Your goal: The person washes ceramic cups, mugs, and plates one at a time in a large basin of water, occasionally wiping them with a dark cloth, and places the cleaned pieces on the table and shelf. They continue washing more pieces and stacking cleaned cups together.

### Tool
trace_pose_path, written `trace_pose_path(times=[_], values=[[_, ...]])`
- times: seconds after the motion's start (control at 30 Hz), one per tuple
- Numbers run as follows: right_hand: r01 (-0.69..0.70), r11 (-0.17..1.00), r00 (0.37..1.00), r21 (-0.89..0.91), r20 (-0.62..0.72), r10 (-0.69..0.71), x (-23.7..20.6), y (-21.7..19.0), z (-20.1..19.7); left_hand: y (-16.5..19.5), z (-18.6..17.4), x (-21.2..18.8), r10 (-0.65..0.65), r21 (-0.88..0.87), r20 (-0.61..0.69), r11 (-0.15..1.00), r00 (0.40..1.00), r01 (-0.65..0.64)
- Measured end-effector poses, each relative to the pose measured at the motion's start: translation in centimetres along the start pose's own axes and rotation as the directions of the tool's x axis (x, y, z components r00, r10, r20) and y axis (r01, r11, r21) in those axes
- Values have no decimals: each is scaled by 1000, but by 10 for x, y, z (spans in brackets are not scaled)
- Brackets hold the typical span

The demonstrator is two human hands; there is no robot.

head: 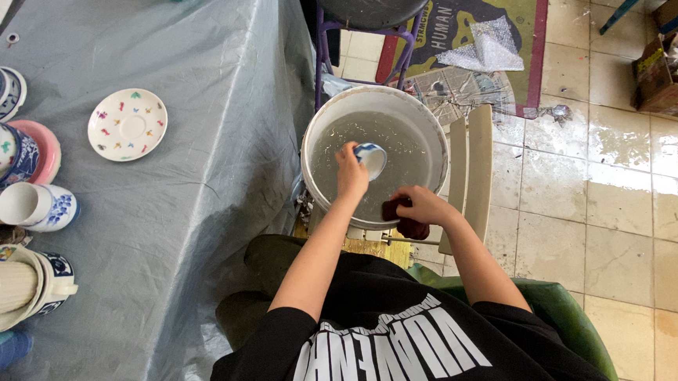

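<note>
Head view: left hand (pixel 351 174) holds small cup (pixel 371 159) tilted, mouth facing right.

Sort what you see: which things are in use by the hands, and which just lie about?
In use: left hand, small cup, white bucket, right hand, dark cloth.
Lying about: painted saucer, stool, cardboard box, rug.
</note>
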State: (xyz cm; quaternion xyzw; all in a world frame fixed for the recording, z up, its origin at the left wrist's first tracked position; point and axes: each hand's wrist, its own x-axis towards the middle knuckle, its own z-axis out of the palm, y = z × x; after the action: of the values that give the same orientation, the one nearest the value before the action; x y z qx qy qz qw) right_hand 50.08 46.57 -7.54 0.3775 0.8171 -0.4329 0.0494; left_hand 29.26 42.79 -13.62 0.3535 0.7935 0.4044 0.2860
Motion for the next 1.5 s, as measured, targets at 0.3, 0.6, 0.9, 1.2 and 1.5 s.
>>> trace_pose_path(times=[0.3,0.6,0.9,1.2,1.5], values=[[311,946,720,89,-672,-173,24,-13,18,-19,26,12,25,-490,568,813,822,314],[360,890,856,-280,-279,-435,51,-10,32,-9,11,13,32,-461,492,857,870,229],[24,697,894,-717,-296,-336,52,-19,52,-12,23,8,230,-284,94,939,969,-195],[402,890,873,-214,-204,-443,50,-5,34,5,-10,-4,31,-325,408,939,912,114],[111,616,883,-780,-207,-421,39,-1,47,14,10,-21,496,267,182,806,849,-528]])
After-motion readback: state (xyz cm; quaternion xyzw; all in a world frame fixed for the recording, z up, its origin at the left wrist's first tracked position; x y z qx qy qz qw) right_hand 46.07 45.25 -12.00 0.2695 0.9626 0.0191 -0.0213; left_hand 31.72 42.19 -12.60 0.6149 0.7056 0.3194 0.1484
